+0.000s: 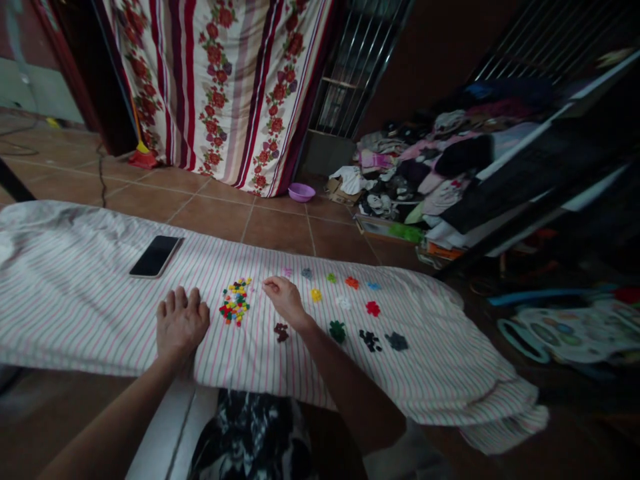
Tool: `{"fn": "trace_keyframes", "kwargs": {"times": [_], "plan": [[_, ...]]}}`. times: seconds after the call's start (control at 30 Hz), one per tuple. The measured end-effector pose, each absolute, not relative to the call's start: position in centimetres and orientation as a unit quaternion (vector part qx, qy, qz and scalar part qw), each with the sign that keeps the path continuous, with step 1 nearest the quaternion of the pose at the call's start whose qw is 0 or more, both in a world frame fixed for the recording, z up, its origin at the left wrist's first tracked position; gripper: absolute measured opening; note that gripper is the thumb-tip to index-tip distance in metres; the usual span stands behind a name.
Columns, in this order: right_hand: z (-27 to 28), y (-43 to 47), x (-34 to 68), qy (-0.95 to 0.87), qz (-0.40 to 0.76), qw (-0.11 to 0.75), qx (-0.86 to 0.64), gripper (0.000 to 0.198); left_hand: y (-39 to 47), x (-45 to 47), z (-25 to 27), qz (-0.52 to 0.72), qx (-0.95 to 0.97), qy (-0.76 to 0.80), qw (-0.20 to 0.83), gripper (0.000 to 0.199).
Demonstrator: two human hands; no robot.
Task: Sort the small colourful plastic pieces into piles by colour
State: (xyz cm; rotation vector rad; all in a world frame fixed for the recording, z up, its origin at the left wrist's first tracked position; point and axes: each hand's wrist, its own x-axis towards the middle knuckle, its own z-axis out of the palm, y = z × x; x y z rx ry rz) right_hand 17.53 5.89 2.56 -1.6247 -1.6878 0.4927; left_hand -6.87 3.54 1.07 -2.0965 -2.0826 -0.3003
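My left hand lies flat on the striped cloth, fingers spread, just left of a mixed heap of small coloured pieces. Over the cloth to the right of that heap is my right hand, its fingers pinched together; whatever is between the fingertips is too small to make out. Around it sit little piles sorted by colour: brown pieces, yellow pieces, pink pieces, white pieces, red pieces, dark green pieces and black pieces.
A phone rests on the cloth at the left. More piles, orange pieces and blue pieces among them, lie toward the far edge. Beyond are a purple basin, a curtain and heaped clothes.
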Motion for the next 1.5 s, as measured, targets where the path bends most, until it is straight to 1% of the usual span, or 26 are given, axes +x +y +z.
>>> {"fn": "trace_keyframes", "kwargs": {"times": [0.2, 0.33, 0.43, 0.8, 1.0, 1.23, 1.4, 1.5], "plan": [[2.2, 4.8, 20.8, -0.595, 0.209, 0.432, -0.645, 0.014, 3.3, -6.7, 1.7, -0.099, -0.707, -0.695, 0.090, 0.051], [2.3, 3.9, 22.6, -0.582, 0.195, 0.442, -0.654, 0.016, 3.2, -6.7, 1.9, -0.083, -0.708, -0.695, 0.090, 0.050], [2.0, 3.3, 23.8, -0.568, 0.211, 0.450, -0.656, 0.017, 3.2, -6.8, 2.0, -0.084, -0.709, -0.694, 0.091, 0.050], [0.4, 1.2, 28.6, -0.504, 0.229, 0.501, -0.665, 0.018, 3.1, -6.7, 2.6, -0.070, -0.710, -0.699, 0.048, 0.053], [0.6, 0.0, 30.1, -0.472, 0.267, 0.531, -0.651, 0.020, 2.9, -6.6, 3.0, -0.058, -0.711, -0.700, 0.037, 0.053], [0.6, -0.3, 31.0, -0.420, 0.303, 0.576, -0.633, 0.028, 3.2, -6.7, 2.5, -0.077, -0.710, -0.699, 0.033, 0.055], [0.6, -0.7, 31.9, -0.409, 0.302, 0.589, -0.628, 0.029, 3.0, -6.6, 3.1, -0.069, -0.710, -0.700, 0.017, 0.054], [0.8, -1.6, 32.8, -0.438, 0.261, 0.561, -0.653, 0.027, 2.8, -6.4, 3.4, -0.063, -0.713, -0.698, 0.015, 0.054]]}}
